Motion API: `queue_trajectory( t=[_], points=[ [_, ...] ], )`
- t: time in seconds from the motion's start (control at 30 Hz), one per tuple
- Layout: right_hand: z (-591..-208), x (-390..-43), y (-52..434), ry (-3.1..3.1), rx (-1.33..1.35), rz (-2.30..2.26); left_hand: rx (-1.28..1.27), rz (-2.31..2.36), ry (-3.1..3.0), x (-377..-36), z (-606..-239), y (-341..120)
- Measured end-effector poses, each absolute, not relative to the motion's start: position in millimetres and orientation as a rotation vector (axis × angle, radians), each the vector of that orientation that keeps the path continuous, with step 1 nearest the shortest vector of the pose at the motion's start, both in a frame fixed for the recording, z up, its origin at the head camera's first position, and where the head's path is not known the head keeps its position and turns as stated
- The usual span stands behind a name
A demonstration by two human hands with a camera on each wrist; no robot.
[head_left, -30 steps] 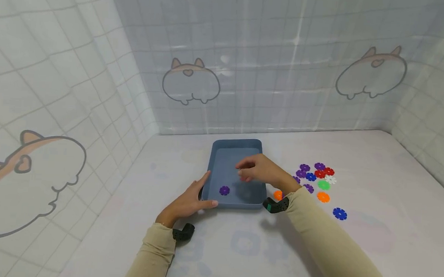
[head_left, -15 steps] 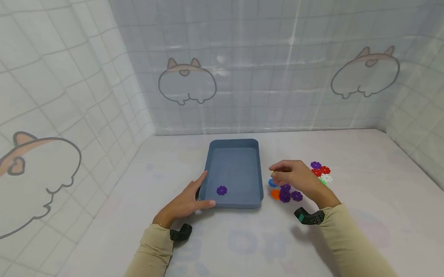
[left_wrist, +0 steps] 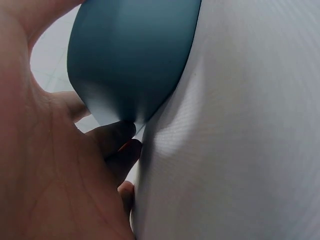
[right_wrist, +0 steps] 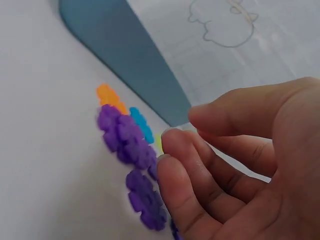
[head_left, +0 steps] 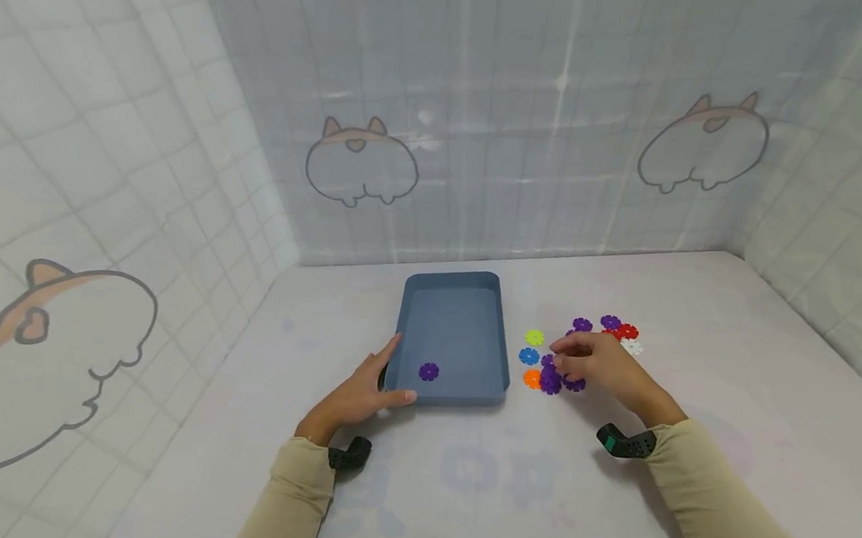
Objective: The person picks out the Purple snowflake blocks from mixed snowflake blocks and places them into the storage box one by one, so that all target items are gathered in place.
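A blue tray (head_left: 454, 282) sits mid-table with one purple flower piece (head_left: 429, 372) inside, near its front wall. My left hand (head_left: 390, 375) grips the tray's near-left corner, thumb along the front wall; in the left wrist view the left hand (left_wrist: 100, 135) wraps that tray (left_wrist: 130, 55) corner. My right hand (head_left: 560, 359) hovers, fingers loosely curled and holding nothing, over purple pieces (head_left: 550, 381) right of the tray. In the right wrist view the right hand (right_wrist: 180, 125) is just above the purple pieces (right_wrist: 127, 137), with the tray (right_wrist: 130, 60) behind.
Right of the tray lie loose yellow-green (head_left: 535, 337), blue (head_left: 529, 356) and orange (head_left: 532, 378) pieces. Farther right are purple (head_left: 610, 322), red (head_left: 626, 331) and white (head_left: 631, 347) ones. Tiled walls close the table at the back and on both sides.
My right hand moved from above the tray to the right and came down over the purple pieces. A yellow-green piece now shows beside the tray. The left hand stayed put.
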State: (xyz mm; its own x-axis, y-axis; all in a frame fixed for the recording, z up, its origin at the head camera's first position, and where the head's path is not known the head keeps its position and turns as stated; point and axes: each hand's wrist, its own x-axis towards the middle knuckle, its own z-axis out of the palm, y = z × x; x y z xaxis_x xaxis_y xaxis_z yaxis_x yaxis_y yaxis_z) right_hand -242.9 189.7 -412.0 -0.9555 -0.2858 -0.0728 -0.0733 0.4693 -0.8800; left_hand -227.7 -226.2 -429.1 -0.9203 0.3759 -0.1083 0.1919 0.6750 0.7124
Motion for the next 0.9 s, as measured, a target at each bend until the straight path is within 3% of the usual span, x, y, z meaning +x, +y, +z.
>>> queue_trajectory(
  t=[0.9],
  points=[
    [-428,-241,175,2.732,-0.422,-1.195,0.435,1.084,2.648,-227,-429,-225]
  ],
)
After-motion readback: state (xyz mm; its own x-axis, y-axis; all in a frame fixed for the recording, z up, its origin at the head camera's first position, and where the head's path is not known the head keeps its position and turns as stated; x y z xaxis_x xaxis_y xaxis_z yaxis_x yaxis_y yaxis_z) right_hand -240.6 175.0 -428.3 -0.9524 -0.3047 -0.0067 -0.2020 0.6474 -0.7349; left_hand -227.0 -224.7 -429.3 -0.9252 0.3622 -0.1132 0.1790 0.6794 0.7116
